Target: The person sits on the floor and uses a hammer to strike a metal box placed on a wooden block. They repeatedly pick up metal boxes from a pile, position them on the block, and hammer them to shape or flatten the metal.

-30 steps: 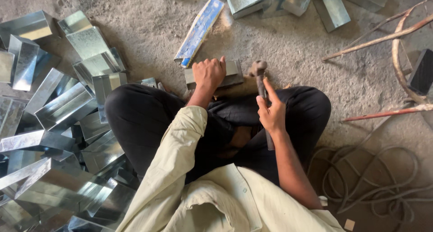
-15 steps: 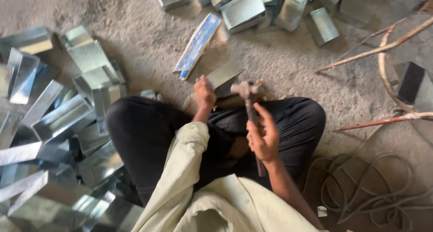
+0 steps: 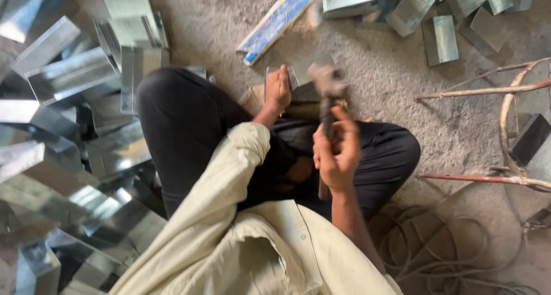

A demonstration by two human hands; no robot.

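One blurred hammer (image 3: 327,91) in right hand (image 3: 337,151); left hand (image 3: 278,90) pinning shiny sheet-metal piece (image 3: 307,77).

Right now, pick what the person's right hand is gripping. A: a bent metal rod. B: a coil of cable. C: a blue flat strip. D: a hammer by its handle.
D: the right hand is wrapped around the handle of a hammer, whose blurred head is raised above the sheet-metal piece that the left hand presses down on the floor.
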